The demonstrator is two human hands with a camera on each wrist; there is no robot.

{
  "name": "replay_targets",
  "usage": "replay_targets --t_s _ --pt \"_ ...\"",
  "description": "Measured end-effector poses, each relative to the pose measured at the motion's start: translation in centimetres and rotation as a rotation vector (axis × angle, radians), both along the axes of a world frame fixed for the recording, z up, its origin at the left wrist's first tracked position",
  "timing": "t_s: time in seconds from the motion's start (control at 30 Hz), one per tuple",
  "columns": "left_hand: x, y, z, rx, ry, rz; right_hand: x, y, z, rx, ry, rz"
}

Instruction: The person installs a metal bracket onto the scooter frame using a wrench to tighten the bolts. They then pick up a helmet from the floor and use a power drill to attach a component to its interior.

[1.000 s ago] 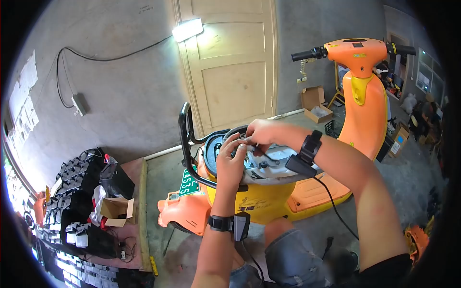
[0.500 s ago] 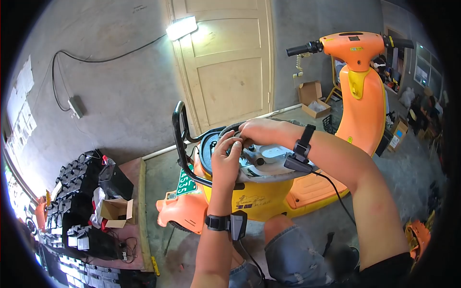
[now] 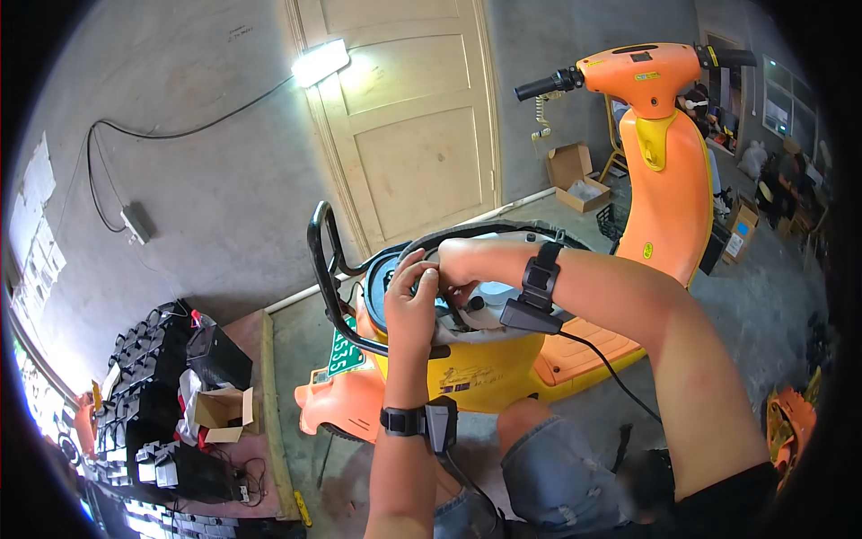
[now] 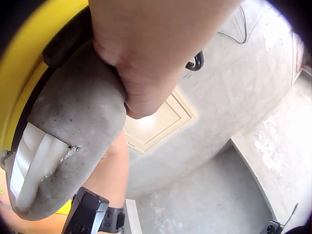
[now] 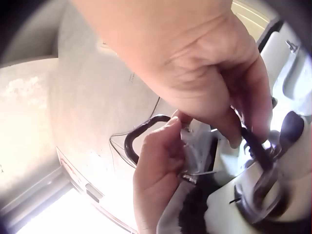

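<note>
Both hands work close together over the seat opening (image 3: 503, 334) of an orange and yellow scooter (image 3: 476, 377). In the right wrist view my right hand (image 5: 219, 73) pinches a black cable-like strip (image 5: 258, 151), which runs down towards a round hole in the pale plastic. From the head, this hand (image 3: 460, 263) bends over the rear of the opening. My left hand (image 3: 411, 310) is right beside it with thumb raised and fingers bent. Next to those fingers is a translucent piece (image 5: 197, 146); I cannot tell whether they grip it. In the left wrist view the left fingertips are hidden.
A black grab rail (image 3: 321, 260) rises behind the opening, left of the hands. Black batteries (image 3: 144, 386) and an opened carton (image 3: 224, 411) stand on a low platform at left. A lit lamp (image 3: 321, 63) hangs by the door (image 3: 422, 135). Another carton (image 3: 575, 180) lies behind the scooter.
The head view has shifted and tilted, so the scene sits further left. Both hands stay together over the opening. The black strip, earlier stretching rightward from the right hand, now hangs downward.
</note>
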State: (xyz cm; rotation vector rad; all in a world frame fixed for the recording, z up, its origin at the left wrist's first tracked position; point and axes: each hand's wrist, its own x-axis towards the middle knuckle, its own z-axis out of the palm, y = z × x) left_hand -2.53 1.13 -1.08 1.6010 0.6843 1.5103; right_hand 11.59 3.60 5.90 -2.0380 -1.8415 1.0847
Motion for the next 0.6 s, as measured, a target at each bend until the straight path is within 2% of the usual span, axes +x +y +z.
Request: replay_targets --t_s 0.1,0.13,0.17,0.23,0.3,0.37,0.43,0.5,0.53,0.6 --pt "0.0 0.3 -0.2 0.002 0.008 0.015 0.4 -0.4 -0.2 -0.033 0.071 -0.068" --pt "0.0 0.2 -0.2 0.004 0.005 0.017 0.7 -1.4 0.4 -0.014 0.205 -0.125" --pt "0.1 0.1 -0.1 -0.008 0.017 0.026 1.1 -1.7 0.9 -0.010 0.203 -0.122" --pt "0.0 -0.2 0.2 -0.019 0.028 0.040 1.3 -2.3 2.3 0.131 0.133 0.048" --pt "-0.1 -0.4 0.5 0.038 0.054 0.039 1.9 -2.7 2.8 0.182 0.081 0.038" --pt "-0.2 0.0 0.1 0.024 0.052 0.035 3.5 -1.5 1.7 0.626 -0.277 0.387" --pt "-0.1 0.0 0.1 0.005 0.038 0.037 3.8 -1.9 1.5 0.666 -0.276 0.409" --pt "0.1 0.1 0.0 0.005 0.033 0.034 4.0 -1.7 1.4 0.637 -0.373 0.559" --pt "0.0 0.2 -0.1 0.002 0.028 0.033 3.9 -1.5 1.2 0.679 -0.478 0.577" --pt "0.1 0.1 0.0 0.008 0.030 0.039 3.9 -1.1 0.9 0.711 -0.476 0.563"
